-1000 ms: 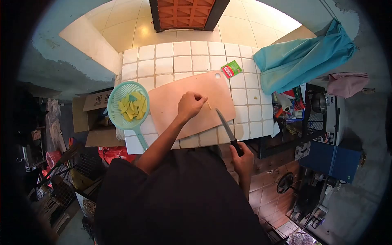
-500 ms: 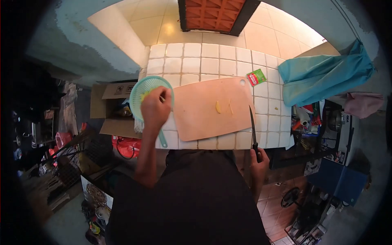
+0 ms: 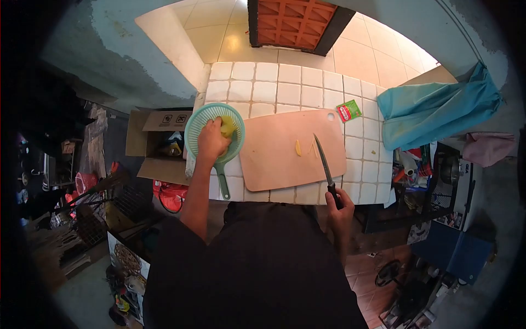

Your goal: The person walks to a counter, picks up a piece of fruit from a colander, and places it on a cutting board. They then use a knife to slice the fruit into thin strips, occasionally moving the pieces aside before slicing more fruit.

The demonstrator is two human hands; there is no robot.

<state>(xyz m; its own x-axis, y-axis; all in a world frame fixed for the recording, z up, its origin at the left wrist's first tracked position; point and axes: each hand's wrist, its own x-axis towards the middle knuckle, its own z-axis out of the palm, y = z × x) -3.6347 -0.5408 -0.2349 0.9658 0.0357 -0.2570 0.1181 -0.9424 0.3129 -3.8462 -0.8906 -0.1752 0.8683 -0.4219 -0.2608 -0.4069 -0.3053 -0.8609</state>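
My left hand (image 3: 212, 143) reaches into a mint-green colander (image 3: 193, 122), fingers curled round pale yellow pieces (image 3: 229, 126) that look like cut vegetable or fruit. Its fingertips are partly hidden among them. My right hand (image 3: 339, 208) grips the black handle of a kitchen knife (image 3: 323, 159). The blade points away from me over the right side of a wooden-coloured cutting board (image 3: 274, 164). On the board, left of the blade, lie a small yellow slice (image 3: 298, 148) and a few thin strips (image 3: 312, 146).
The white tiled counter (image 3: 263, 90) carries a green and red sachet (image 3: 349, 111) beyond the board. A cardboard box (image 3: 164, 122) stands left of the colander. Teal cloth (image 3: 433, 109) hangs at the right, above a rack of assorted items.
My left hand has lowered into the colander and its fingers are among the yellow pieces. The knife has swung left over the board. The view has shifted slightly.
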